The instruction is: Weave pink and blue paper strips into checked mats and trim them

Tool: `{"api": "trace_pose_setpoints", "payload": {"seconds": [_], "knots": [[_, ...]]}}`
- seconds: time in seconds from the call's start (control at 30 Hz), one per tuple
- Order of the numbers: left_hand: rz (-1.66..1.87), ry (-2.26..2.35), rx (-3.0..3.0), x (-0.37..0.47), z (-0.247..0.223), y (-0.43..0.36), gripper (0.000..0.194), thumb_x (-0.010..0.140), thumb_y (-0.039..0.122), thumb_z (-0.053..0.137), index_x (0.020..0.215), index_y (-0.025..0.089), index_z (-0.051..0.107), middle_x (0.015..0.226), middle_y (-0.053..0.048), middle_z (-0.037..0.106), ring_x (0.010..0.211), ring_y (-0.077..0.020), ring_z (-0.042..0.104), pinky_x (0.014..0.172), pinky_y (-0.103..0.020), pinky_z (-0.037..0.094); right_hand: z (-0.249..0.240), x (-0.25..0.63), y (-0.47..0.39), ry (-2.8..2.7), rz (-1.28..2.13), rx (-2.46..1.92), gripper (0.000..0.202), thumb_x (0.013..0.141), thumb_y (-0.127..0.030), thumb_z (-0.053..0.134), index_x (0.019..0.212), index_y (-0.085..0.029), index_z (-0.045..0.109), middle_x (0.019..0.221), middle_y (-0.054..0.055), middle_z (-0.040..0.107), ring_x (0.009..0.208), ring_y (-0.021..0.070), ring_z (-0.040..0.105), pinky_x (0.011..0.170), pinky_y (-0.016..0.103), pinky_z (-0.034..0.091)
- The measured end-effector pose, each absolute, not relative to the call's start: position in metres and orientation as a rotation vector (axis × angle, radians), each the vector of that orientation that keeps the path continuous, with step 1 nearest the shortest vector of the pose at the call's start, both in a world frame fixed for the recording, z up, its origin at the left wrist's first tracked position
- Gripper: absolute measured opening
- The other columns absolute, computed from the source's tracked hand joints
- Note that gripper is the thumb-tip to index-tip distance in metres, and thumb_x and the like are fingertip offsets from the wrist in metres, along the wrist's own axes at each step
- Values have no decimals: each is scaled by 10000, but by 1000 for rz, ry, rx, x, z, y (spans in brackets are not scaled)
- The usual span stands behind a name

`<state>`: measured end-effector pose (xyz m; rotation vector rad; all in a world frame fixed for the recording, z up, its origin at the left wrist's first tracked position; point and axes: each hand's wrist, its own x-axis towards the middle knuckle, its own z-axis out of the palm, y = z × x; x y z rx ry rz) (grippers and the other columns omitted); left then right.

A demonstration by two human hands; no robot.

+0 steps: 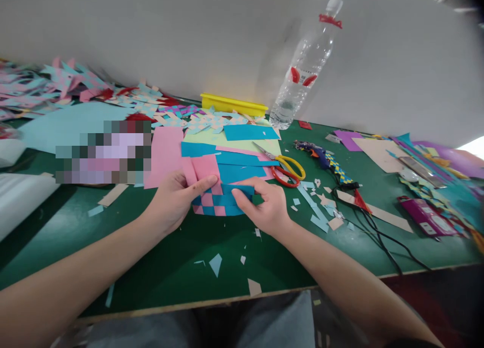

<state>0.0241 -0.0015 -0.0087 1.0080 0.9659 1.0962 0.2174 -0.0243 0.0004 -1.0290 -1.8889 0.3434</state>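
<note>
A woven piece of pink and blue paper strips (214,199) is held between my two hands just above the green table. My left hand (172,199) pinches its pink strips at the left, thumb on top. At the right, my right hand (266,204) grips the blue strips between thumb and fingers. Pink and blue squares alternate in a checker pattern along the lower left of the weave. Beyond the hands, scissors (287,169) with yellow and red handles lie on blue paper sheets (242,173). A pink sheet (163,154) lies to the left.
A clear plastic bottle (302,68) leans on the grey wall, near a yellow tray-like piece (234,105). Woven paper strips (75,80) pile up at the back left. Paper scraps (216,264), black cords (374,227) and a purple packet (427,217) lie around the green table (159,272).
</note>
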Motion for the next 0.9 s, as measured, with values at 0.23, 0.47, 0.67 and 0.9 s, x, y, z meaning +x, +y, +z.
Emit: {"api": "trace_pose_setpoints", "payload": {"seconds": [0.23,0.47,0.67,0.9], "knots": [[1188,942,1033,18,-11,5,206,788,394,730,854,200,706,906,-23,740,822,-176,695,670,-231,579,-3,227,-16,-1825,330,-1046,191,877,-351,588,851,-185,679,740,16,703,526,93,585,452,197,451],[1100,1043,1234,16,-12,7,237,687,352,814,862,210,741,872,-29,757,830,-206,699,740,-279,578,-7,233,-7,-1848,370,-1067,203,885,-372,583,886,-195,681,774,10,707,524,88,599,454,199,455],[1069,1132,1426,18,-11,4,183,689,364,802,785,212,766,839,-49,760,750,-217,693,651,-296,577,-10,234,-5,-1918,332,-1042,186,883,-367,587,921,-208,676,863,30,723,729,139,662,605,243,506],[1055,1149,1616,21,-13,0,200,719,381,773,832,217,771,933,-42,758,826,-231,690,747,-313,564,-1,231,-6,-2017,355,-920,153,829,-312,686,956,-228,670,950,28,735,923,187,669,859,359,502]]}}
